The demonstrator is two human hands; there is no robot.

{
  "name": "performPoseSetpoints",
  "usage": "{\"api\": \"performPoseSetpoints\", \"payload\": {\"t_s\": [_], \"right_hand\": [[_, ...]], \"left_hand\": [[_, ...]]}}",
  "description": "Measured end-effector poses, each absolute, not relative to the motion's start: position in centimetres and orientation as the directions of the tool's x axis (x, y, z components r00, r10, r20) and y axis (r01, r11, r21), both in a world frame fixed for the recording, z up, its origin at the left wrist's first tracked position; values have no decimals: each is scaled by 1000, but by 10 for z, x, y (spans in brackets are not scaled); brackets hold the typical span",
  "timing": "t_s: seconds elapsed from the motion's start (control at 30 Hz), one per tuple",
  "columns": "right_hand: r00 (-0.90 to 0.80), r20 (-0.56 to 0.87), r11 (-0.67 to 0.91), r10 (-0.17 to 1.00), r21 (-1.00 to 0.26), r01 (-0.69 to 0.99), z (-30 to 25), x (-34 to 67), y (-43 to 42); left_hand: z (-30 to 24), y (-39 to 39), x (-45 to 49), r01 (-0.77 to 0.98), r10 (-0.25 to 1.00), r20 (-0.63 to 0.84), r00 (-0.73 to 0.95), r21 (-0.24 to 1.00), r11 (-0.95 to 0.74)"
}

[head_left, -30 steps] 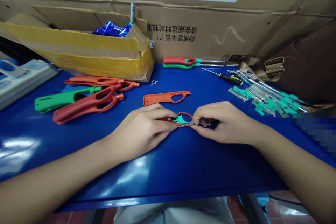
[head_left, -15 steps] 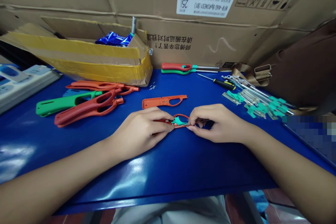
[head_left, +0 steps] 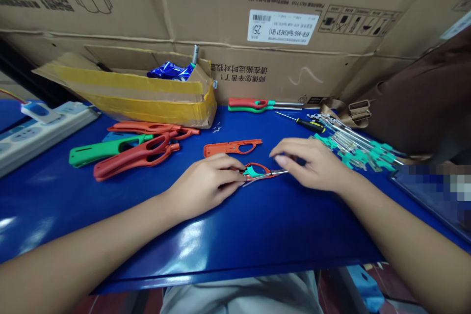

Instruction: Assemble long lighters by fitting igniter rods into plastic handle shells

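Note:
An orange half shell of a gas lighter [head_left: 260, 166] lies on the blue table with a teal trigger [head_left: 252, 171] in it. A thin metal rod [head_left: 278, 172] runs from its narrow end to the right. My left hand [head_left: 209, 184] is closed on the shell's handle end, covering most of it. My right hand [head_left: 307, 162] is just above the rod's right end, thumb and forefinger slightly apart, with nothing visible between them; its other fingers are partly hidden. Just behind lies the matching orange half shell [head_left: 221, 149], inner side up.
Red and green lighter shells [head_left: 128, 154] lie at left beside a power strip [head_left: 37, 132]. A taped carton [head_left: 154, 103] stands behind. At right are a screwdriver [head_left: 311, 125] and metal rods with teal parts [head_left: 356, 147]. Two assembled lighters [head_left: 248, 104] lie at the back.
My right hand has lifted off the shell's narrow end and shifted right, its fingertips parting. More of the rod shows now. My left hand keeps its hold; the camera view has tilted up a little.

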State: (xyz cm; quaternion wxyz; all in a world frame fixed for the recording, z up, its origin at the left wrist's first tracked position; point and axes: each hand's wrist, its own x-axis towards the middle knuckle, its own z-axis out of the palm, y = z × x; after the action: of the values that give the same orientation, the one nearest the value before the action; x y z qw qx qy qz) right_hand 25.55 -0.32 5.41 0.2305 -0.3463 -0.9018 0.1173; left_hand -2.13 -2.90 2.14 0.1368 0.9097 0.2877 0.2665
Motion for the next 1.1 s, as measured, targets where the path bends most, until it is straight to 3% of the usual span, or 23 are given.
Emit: {"api": "performPoseSetpoints", "payload": {"t_s": [0.13, 0.23, 0.37, 0.47, 0.67, 0.8, 1.1], "right_hand": [[-250, 371, 298, 894, -77, 951, 60, 275, 12], [-45, 281, 35, 959, 39, 999, 61, 297, 24], [57, 72, -67, 996, 136, 988, 62, 315, 32], [62, -51, -54, 997, 149, 987, 61, 316, 33], [-122, 14, 121, 992, 52, 991, 58, 303, 30], [-316, 47, 319, 948, -142, 937, 57, 284, 19], [-745, 226, 770, 628, -321, 552, 49, 240, -11]], "left_hand": [[20, -27, -21, 449, 613, 415, 672, 430, -783], [25, -28, -21, 481, 639, 384, 667, 433, -762], [37, -32, -22, 591, 686, 350, 638, 349, -728], [48, -36, -25, 661, 709, 295, 641, 258, -705], [57, -38, -30, 723, 739, 186, 647, 157, -673], [56, -36, -30, 707, 738, 149, 659, 212, -674], [36, -34, -24, 649, 744, 204, 637, 378, -660]]}}
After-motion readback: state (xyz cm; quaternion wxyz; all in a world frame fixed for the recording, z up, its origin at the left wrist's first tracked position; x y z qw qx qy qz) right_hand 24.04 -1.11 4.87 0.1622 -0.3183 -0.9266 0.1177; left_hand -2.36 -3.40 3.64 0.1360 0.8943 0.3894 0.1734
